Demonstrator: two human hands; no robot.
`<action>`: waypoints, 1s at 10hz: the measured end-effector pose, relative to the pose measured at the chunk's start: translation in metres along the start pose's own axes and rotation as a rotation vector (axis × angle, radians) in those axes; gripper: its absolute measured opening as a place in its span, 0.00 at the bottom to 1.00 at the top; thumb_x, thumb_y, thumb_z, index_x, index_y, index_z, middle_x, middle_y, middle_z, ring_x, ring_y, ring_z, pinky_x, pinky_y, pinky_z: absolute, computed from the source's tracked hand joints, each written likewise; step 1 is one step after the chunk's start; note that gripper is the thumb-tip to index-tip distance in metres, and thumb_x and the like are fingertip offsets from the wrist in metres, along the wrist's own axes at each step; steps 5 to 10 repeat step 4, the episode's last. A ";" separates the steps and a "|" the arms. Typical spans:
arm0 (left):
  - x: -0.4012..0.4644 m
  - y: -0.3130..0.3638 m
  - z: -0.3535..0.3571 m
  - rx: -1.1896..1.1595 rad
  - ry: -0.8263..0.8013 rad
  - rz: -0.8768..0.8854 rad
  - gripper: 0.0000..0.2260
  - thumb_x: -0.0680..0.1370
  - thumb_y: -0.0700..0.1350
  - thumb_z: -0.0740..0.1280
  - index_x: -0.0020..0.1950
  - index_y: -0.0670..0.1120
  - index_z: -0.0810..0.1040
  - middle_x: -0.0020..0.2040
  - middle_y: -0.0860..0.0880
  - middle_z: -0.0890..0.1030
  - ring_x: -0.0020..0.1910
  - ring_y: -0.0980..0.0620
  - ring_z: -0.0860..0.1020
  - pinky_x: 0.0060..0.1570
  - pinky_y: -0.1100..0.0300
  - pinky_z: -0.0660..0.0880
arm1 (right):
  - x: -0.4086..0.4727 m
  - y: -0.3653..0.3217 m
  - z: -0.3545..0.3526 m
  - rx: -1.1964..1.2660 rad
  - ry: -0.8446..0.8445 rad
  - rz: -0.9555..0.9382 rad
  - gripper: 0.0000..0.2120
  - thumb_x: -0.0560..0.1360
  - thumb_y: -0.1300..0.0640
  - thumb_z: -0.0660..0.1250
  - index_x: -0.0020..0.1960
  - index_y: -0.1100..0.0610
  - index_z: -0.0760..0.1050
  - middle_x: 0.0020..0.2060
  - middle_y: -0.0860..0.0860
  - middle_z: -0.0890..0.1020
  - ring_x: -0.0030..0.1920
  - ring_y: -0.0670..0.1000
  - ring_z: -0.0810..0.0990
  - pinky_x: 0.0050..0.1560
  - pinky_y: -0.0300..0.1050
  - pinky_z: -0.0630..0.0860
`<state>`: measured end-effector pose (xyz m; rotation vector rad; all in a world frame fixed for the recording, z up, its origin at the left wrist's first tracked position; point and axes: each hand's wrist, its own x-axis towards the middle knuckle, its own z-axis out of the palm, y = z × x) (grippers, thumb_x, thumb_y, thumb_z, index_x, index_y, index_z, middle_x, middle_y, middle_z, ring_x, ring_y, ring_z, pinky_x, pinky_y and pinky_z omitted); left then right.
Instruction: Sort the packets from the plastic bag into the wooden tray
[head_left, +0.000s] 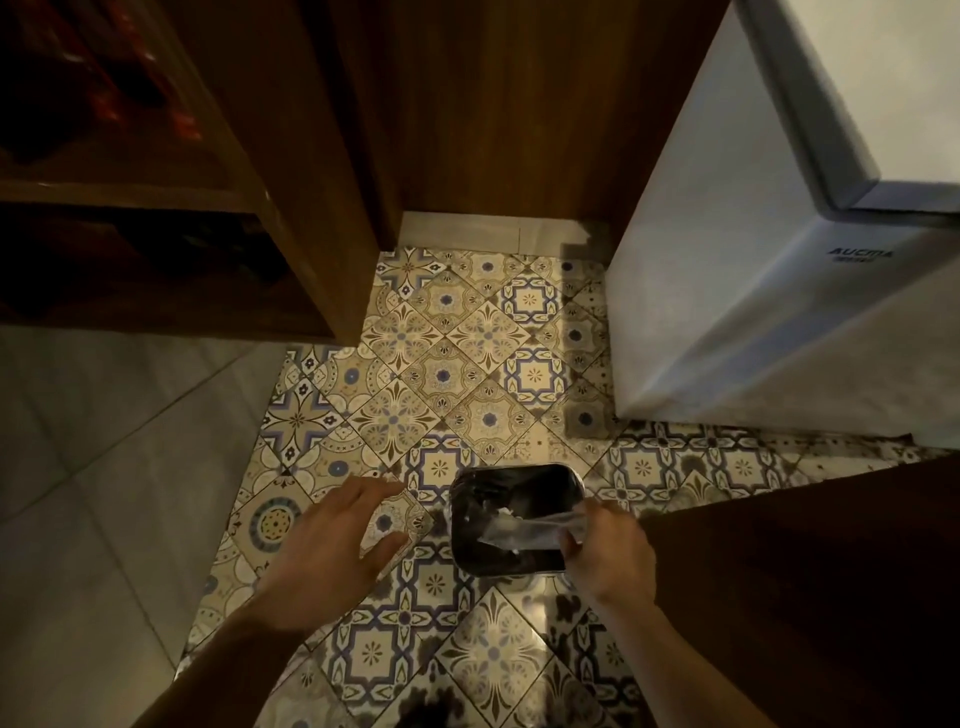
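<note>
My right hand pinches a clear, crumpled plastic bag and holds it over the open top of a small bin lined with a black bag. The clear bag looks empty and stretches leftward from my fingers above the bin. My left hand hovers to the left of the bin with its fingers spread, holding nothing. No packets and no wooden tray show in this view. Pale scraps lie inside the bin.
The floor is patterned tile with plain grey tile to the left. A wooden shelf unit stands at upper left, a white chest freezer at upper right, and a dark wooden surface at lower right.
</note>
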<state>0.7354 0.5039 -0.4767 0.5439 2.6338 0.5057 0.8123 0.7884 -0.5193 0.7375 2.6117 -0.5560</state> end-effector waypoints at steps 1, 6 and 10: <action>0.005 0.003 -0.003 -0.010 0.006 0.004 0.22 0.78 0.56 0.69 0.71 0.58 0.70 0.67 0.57 0.74 0.56 0.55 0.79 0.54 0.58 0.74 | -0.001 0.000 -0.002 0.050 -0.049 -0.031 0.28 0.77 0.39 0.65 0.73 0.48 0.68 0.66 0.51 0.76 0.65 0.53 0.75 0.58 0.48 0.77; 0.017 0.034 -0.039 0.041 0.040 0.008 0.28 0.78 0.62 0.64 0.77 0.59 0.63 0.77 0.55 0.67 0.75 0.52 0.66 0.72 0.53 0.66 | -0.009 -0.001 -0.051 -0.010 -0.087 -0.149 0.29 0.79 0.37 0.59 0.76 0.47 0.62 0.71 0.51 0.70 0.70 0.53 0.69 0.65 0.51 0.74; 0.017 0.034 -0.039 0.041 0.040 0.008 0.28 0.78 0.62 0.64 0.77 0.59 0.63 0.77 0.55 0.67 0.75 0.52 0.66 0.72 0.53 0.66 | -0.009 -0.001 -0.051 -0.010 -0.087 -0.149 0.29 0.79 0.37 0.59 0.76 0.47 0.62 0.71 0.51 0.70 0.70 0.53 0.69 0.65 0.51 0.74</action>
